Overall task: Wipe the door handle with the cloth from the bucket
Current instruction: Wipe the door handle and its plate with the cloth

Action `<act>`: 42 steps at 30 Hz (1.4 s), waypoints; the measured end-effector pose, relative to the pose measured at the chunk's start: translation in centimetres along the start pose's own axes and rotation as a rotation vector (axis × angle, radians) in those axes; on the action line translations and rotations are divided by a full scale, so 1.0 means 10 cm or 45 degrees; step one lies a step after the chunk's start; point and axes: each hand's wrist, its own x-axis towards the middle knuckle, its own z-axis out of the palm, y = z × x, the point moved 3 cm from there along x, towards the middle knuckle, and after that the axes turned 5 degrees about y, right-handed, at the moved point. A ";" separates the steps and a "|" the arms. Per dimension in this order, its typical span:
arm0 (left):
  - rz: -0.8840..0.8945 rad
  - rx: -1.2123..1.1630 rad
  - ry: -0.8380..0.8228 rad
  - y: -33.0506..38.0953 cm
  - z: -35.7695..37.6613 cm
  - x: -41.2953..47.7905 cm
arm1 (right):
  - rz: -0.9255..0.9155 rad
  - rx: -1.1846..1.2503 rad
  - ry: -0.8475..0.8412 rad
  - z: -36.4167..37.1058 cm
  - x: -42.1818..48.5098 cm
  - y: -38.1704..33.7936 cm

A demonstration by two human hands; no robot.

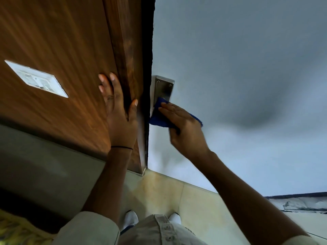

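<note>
A steel handle plate (163, 89) is screwed to the pale grey door (230, 68) close to its left edge. My right hand (184, 128) presses a blue cloth (158, 115) against the lower part of that plate, and the cloth and hand hide the handle's lever. My left hand (119, 110) lies flat and spread on the brown wooden panel (62, 50), its thumb hooked over the panel's darker edge. No bucket is in sight.
A white switch plate (36, 78) is set in the wooden panel at the left. Beige floor tiles (168, 191) and my white shoes (131, 218) show below. A dark strip (297, 196) runs along the floor at the right.
</note>
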 end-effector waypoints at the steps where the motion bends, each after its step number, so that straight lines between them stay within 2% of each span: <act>1: -0.002 0.004 -0.003 -0.01 0.00 0.00 | 0.015 -0.004 0.035 -0.08 -0.07 0.08; 7: 0.019 -0.047 0.046 0.07 0.02 -0.03 | 0.110 0.024 0.085 -0.09 -0.09 0.12; 13: 0.045 -0.026 0.043 0.04 0.02 -0.03 | -0.051 0.016 -0.175 0.25 0.22 -0.17; 18: 0.030 -0.031 0.041 0.04 0.01 -0.03 | 0.035 0.061 0.029 -0.13 -0.06 0.15; 22: 0.036 -0.055 0.061 0.06 0.04 -0.03 | 0.066 0.070 0.048 -0.16 -0.06 0.18; 27: 0.078 -0.036 0.080 0.06 0.05 -0.04 | -0.028 0.053 -0.168 0.14 0.27 -0.10; 29: 0.095 -0.018 0.076 0.05 0.05 -0.04 | -0.038 0.056 -0.168 0.09 0.23 -0.08; 33: 0.064 -0.034 0.088 0.07 0.06 -0.04 | 0.160 0.133 0.019 -0.33 -0.11 0.20; 37: 0.026 -0.040 0.103 0.11 0.08 -0.06 | 0.532 0.268 -0.062 -0.48 -0.22 0.31; 39: 0.027 -0.037 0.106 0.12 0.07 -0.06 | 0.561 0.301 -0.118 -0.41 -0.07 0.24; 42: 0.072 -0.057 0.115 0.13 0.06 -0.06 | 0.434 0.285 -0.197 -0.24 0.23 0.04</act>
